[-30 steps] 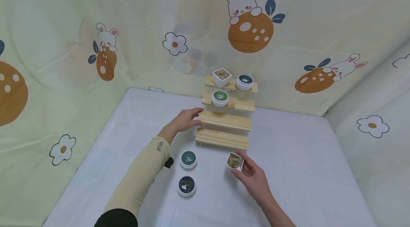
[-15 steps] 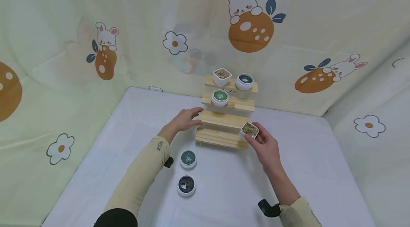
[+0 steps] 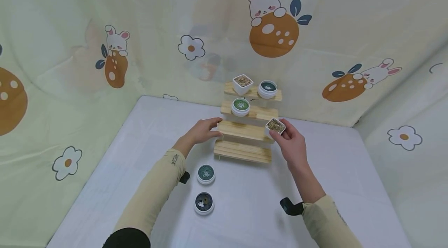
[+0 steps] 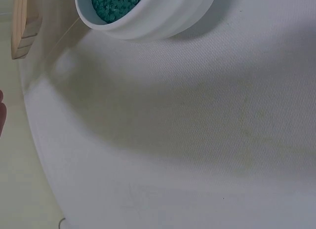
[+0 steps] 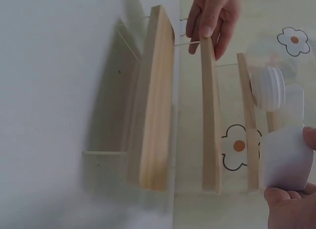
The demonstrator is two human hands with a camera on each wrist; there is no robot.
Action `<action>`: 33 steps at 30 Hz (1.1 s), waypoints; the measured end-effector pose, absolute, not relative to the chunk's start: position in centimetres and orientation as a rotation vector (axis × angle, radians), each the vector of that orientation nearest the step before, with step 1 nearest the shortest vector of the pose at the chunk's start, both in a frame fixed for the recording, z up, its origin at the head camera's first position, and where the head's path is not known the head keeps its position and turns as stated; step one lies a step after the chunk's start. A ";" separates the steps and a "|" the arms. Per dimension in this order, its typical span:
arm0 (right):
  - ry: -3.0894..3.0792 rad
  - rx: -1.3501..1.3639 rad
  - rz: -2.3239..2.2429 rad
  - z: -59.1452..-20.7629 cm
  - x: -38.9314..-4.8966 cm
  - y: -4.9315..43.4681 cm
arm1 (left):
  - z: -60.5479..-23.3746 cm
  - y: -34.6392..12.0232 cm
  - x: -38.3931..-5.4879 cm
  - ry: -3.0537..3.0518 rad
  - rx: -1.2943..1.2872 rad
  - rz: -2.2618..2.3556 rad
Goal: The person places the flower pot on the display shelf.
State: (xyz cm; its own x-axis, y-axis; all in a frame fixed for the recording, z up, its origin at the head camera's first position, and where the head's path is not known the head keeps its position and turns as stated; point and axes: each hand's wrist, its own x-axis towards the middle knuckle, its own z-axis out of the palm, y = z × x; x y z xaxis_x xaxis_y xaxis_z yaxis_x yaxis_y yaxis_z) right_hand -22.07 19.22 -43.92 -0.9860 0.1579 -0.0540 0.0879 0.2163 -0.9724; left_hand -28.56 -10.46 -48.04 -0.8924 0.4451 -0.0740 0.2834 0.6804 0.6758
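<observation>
My right hand (image 3: 294, 145) pinches a small white square pot (image 3: 275, 126) filled with tan granules, at the right end of the third tier down of a stepped wooden display stand (image 3: 243, 130). In the right wrist view the pot (image 5: 285, 157) shows its plain white side between thumb and fingers. My left hand (image 3: 201, 131) holds the left end of that same tier, thumb and fingers around the board's end. On the top tier stand another square pot (image 3: 242, 81) with tan granules and a round dark-teal one (image 3: 267, 88). A round green pot (image 3: 240, 107) sits one tier lower.
Two round white pots stand on the white tablecloth in front of the stand: a teal one (image 3: 205, 173) and a dark one (image 3: 204, 203). A rabbit-print cloth (image 3: 217, 7) hangs behind and at both sides. Thin clear supports join the boards.
My right hand has lifted the square pot from in front of the stand, carrying it up, away and to the right, to the third tier's right end. My left hand stays put.
</observation>
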 end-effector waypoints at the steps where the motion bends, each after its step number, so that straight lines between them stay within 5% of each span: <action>1: -2.408 -0.248 1.903 -43.7 -22.3 19.2 | -48.1 -10.5 -28.6 2.664 0.586 1.009; 33: -2.318 -0.255 1.882 -42.1 -27.4 17.1 | -48.1 -10.5 -29.0 2.663 0.568 0.978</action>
State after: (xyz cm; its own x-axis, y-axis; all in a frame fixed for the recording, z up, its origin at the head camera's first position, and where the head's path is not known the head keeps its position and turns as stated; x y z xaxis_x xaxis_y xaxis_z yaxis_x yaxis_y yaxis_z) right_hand -27.36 17.10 -42.11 -0.9751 0.2216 0.0051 0.0405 0.2009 -0.9788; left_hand -29.04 -10.46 -48.12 -0.8935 0.4390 -0.0949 0.2731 0.6988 0.6611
